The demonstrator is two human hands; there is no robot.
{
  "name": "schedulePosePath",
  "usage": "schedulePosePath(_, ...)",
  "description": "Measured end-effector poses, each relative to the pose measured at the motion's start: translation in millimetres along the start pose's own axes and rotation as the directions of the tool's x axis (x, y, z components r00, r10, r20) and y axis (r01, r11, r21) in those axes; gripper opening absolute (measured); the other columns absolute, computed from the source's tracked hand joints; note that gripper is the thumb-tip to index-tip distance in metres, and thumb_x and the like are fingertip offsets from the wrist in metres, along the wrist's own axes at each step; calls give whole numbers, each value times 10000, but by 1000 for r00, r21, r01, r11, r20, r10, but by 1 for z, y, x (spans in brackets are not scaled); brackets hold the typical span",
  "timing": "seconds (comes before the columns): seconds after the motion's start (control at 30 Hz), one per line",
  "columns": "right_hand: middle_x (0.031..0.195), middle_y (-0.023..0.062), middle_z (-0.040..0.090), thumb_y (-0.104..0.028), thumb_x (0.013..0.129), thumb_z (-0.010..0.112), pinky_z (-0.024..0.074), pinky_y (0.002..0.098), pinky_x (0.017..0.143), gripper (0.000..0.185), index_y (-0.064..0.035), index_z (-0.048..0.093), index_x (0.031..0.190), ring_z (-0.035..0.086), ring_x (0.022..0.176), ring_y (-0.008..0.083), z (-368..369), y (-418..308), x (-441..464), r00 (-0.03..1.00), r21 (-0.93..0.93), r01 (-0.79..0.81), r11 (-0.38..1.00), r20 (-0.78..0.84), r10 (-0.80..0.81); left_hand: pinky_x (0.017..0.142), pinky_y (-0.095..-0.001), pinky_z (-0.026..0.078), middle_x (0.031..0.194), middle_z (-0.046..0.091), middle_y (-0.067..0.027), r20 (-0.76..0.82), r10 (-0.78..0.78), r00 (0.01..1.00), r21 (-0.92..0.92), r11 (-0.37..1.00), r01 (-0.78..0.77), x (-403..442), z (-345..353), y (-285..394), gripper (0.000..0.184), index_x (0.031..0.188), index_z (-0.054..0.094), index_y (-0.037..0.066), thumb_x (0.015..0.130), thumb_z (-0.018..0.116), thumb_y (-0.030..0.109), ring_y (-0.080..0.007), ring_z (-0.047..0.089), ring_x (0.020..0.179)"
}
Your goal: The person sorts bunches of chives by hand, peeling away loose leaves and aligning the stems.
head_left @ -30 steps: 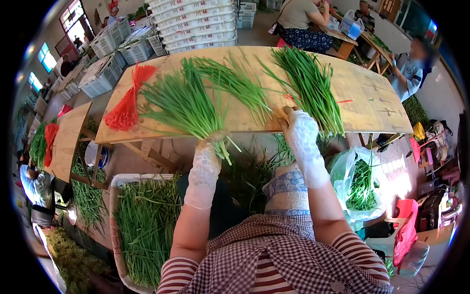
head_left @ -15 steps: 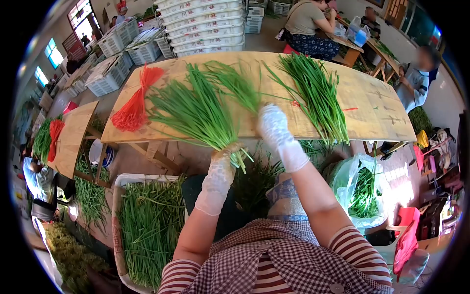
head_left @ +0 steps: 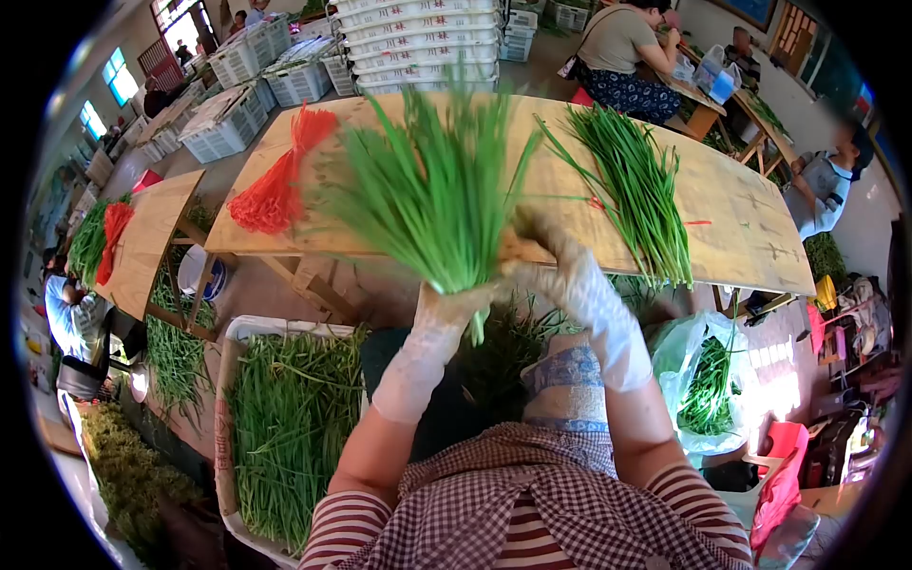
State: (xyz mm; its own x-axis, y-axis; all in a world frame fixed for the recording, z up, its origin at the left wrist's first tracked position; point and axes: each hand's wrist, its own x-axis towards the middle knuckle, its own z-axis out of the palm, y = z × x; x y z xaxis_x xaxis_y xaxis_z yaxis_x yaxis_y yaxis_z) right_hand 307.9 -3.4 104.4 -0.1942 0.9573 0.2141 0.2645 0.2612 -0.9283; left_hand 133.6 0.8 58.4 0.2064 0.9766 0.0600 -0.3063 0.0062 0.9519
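Gloved, my left hand (head_left: 451, 306) is closed round the lower stems of a loose green leafy bundle (head_left: 432, 195), whose blurred leaves fan upward over the table's front edge. My right hand (head_left: 556, 252), also gloved, is beside the stems on their right; its fingers are bent and smeared by motion, and what they grip cannot be made out. On the wooden table (head_left: 746, 223), to the right, lies another green bundle (head_left: 632, 185) with a bit of red tie near it. A bunch of red ties (head_left: 275, 180) lies at the table's left.
At lower left stands a white crate (head_left: 226, 418) full of greens. A plastic bag (head_left: 670, 356) of greens stands at right, near a red chair (head_left: 784, 446). White crates (head_left: 423, 43) are stacked behind the table. Several people are farther off, one person (head_left: 822, 195) beyond the table's right end.
The thinner pile of stems in the table's middle no longer lies there. My left hand has moved right with its bundle, and my right hand has come close beside it.
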Motion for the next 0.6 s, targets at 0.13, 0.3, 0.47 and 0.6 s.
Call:
schedulePosePath(0.13, 1288, 201, 532, -216, 731, 805, 477, 357, 936, 823, 56, 350, 1361, 538, 1158, 254, -4, -26, 56, 939, 55, 338, 939, -91, -333, 736, -338, 551, 1006, 659, -97, 94, 267, 959, 471, 837, -279, 69, 15, 26, 443, 1117, 589, 14, 715, 754, 103, -209, 644, 865)
schedulePosePath(0.3, 1173, 143, 606, -190, 688, 846, 494, 340, 900, 796, 15, 399, 1314, 580, 1031, 225, 7, 16, 94, 965, 90, 243, 966, -122, -232, 687, -353, 557, 911, 677, -135, 163, 283, 945, 181, 933, -311, 163, -27, -95, 307, 1027, 620, -5, 801, 692, 190, -241, 649, 772)
schedulePosePath(0.47, 1068, 147, 643, -146, 727, 812, 539, 317, 729, 746, 13, 390, 1321, 631, 904, 206, 5, -5, 92, 985, 238, -141, 961, -62, 160, 620, -360, 557, 870, 667, -129, 267, -156, 951, -114, 975, 192, 127, 6, -26, 244, 1007, 607, 0, 830, 642, 164, -256, 654, 711)
schedulePosePath(0.6, 1042, 173, 648, -183, 734, 799, 543, 357, 608, 820, 36, 325, 1365, 656, 830, 215, -21, -32, 69, 922, 17, -370, 929, -118, 370, 572, -354, 555, 845, 657, -119, 367, -357, 859, -391, 779, 491, 94, 29, -23, 216, 1004, 593, 6, 836, 626, 138, -260, 657, 679)
